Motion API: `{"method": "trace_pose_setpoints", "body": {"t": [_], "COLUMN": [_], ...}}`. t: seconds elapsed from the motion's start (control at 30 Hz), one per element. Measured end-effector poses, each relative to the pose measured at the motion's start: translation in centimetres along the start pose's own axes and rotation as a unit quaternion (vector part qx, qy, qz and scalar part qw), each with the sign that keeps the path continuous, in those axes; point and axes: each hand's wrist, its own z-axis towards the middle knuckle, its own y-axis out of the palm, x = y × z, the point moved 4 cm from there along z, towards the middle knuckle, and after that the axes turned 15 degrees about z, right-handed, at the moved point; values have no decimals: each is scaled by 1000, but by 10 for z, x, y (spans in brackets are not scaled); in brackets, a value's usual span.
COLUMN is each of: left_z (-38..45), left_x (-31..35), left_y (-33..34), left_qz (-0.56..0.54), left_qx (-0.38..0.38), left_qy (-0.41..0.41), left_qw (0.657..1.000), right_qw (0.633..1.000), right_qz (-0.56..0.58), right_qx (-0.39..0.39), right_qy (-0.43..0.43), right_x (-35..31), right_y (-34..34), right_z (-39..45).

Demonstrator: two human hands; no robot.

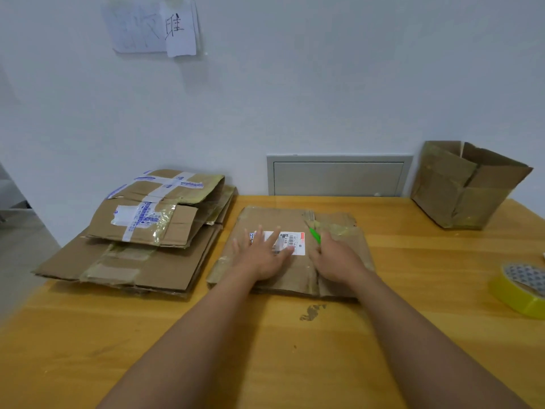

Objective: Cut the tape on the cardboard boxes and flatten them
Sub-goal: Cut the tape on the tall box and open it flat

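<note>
A flattened cardboard box with a white shipping label lies on the wooden table in front of me. My left hand presses flat on it, fingers spread over the label. My right hand rests on the box's right part and grips a green-handled cutter that sticks out toward the far left. A pile of flattened boxes with blue-printed tape lies to the left. An unflattened open box stands at the back right.
A yellow tape roll sits near the table's right edge. A grey panel is set in the white wall behind the table. Papers hang on the wall above. The floor drops away at the left of the table.
</note>
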Motion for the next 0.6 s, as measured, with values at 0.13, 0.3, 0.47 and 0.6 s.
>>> {"method": "trace_pose_setpoints", "body": {"t": [0.13,0.3,0.47,0.6], "left_z": [1,1,-5,-5], "left_x": [1,2,19,19], "left_y": [18,13,20,23], "left_qz": [39,62,49,50], "left_qx": [-28,-31,-39,-39], "left_qy": [8,23,7,11], "left_qw": [999,997,998,998], "right_qw": [1000,999,999,999], "right_qz": [14,-36,-38,-30], "right_qx": [18,-29,-27,13], "right_qy": [-16,-16,-19,19], "right_x": [4,11,18,24], "right_y": [-11,21,27,12], "right_z": [15,20,24,27]}}
